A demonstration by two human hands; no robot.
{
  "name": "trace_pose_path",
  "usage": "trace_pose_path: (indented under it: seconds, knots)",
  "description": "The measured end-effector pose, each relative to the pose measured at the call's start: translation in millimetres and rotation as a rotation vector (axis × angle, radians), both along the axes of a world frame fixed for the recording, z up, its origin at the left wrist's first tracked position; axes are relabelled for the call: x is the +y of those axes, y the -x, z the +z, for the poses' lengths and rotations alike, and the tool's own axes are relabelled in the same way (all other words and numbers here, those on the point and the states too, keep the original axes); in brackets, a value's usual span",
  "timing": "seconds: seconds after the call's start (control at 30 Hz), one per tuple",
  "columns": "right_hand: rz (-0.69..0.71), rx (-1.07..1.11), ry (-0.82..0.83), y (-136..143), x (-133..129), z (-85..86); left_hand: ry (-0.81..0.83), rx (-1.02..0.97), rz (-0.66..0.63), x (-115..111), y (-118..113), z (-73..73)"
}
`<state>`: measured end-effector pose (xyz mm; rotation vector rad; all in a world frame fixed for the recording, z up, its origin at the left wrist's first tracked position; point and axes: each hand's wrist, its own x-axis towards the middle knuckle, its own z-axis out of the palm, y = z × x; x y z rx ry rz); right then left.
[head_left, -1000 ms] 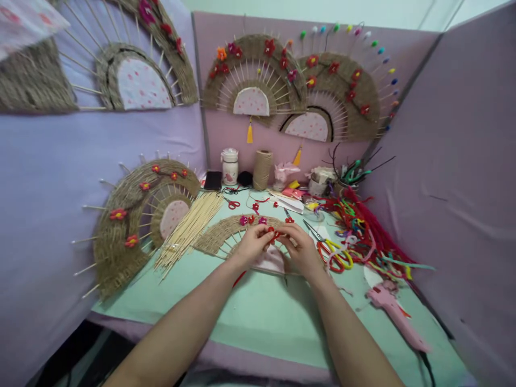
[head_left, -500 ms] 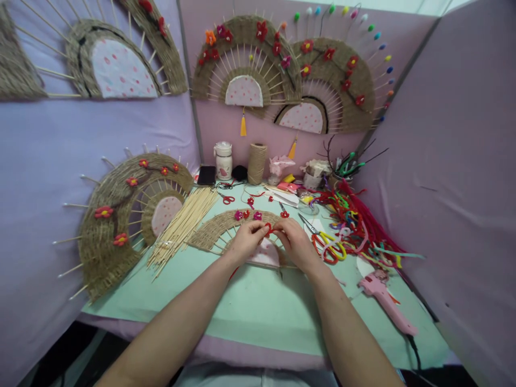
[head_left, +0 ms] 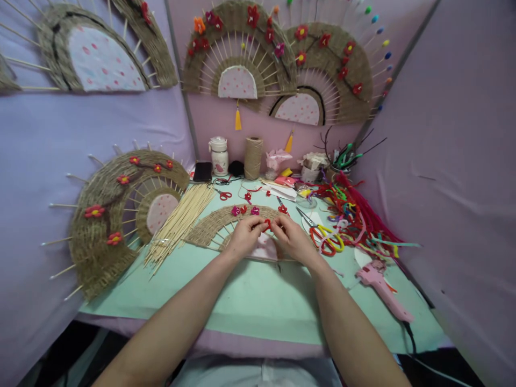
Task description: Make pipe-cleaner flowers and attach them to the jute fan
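Pale green tabletop point(head_left: 258, 312). Left: sticks point(head_left: 181, 223), loosely bunched. Centre: left hand point(head_left: 244, 236), pinching a small red piece point(head_left: 267, 224), raised over the twine fan point(head_left: 213, 220); right hand point(head_left: 294, 236), pinching its other side. Right: scissors point(head_left: 332, 239), glue gun point(head_left: 385, 293), both lying unheld.

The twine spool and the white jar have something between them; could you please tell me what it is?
A black, rounded object sits between the white jar and the twine spool, in the head view.
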<state>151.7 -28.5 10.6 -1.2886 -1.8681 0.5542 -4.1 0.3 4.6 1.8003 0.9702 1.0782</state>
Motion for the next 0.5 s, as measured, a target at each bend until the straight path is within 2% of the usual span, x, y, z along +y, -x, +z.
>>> trace_pose_path:
  seconds: [0.23,0.37,0.43,0.5]
  knots:
    - [-0.016,0.219,0.194,-1.4,0.9,-1.0,-0.131,0.116,0.004,-4.9,0.5,3.3]
    - [-0.023,0.403,0.404,0.2,4.2,-9.1,-0.251,0.188,-0.007,-13.2,-3.6,2.3]
    - [-0.002,0.486,0.504,0.7,5.0,-10.2,-0.252,0.174,0.018,-14.9,-5.0,0.7]
    - [0.003,0.505,0.506,-0.6,4.8,-7.8,-0.167,0.115,0.058,-13.3,-4.7,-0.4]
